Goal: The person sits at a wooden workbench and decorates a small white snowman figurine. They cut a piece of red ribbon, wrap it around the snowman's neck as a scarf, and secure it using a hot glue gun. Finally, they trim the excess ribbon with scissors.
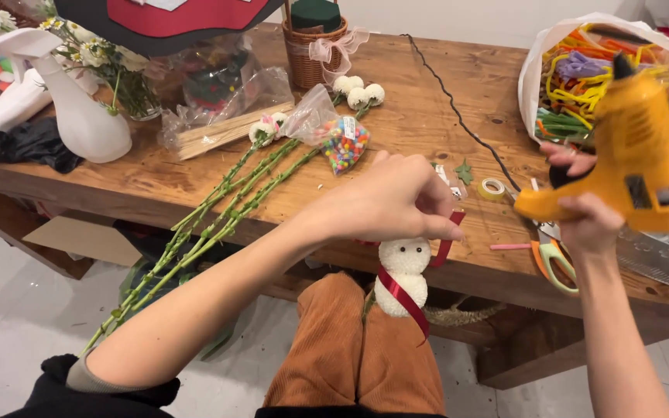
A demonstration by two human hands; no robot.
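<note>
The wooden table (427, 116) lies far. At right, the right hand (582, 213) wraps the orange glue gun (629, 155), finger on trigger. The left hand (389, 197) pinches the red ribbon (400, 294) on the near white flower snowman (403, 271); steadying it before gluing seems wise.

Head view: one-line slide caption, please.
Left hand pinches red ribbon on a white flower snowman; right hand holds orange glue gun.

A worn wooden surface (427, 116) with a thick plank edge stands on a pale tiled floor (17, 325), its far edge against a plain white wall (458, 19); flat brown cardboard (83, 240) lies beneath under even indoor light.
</note>
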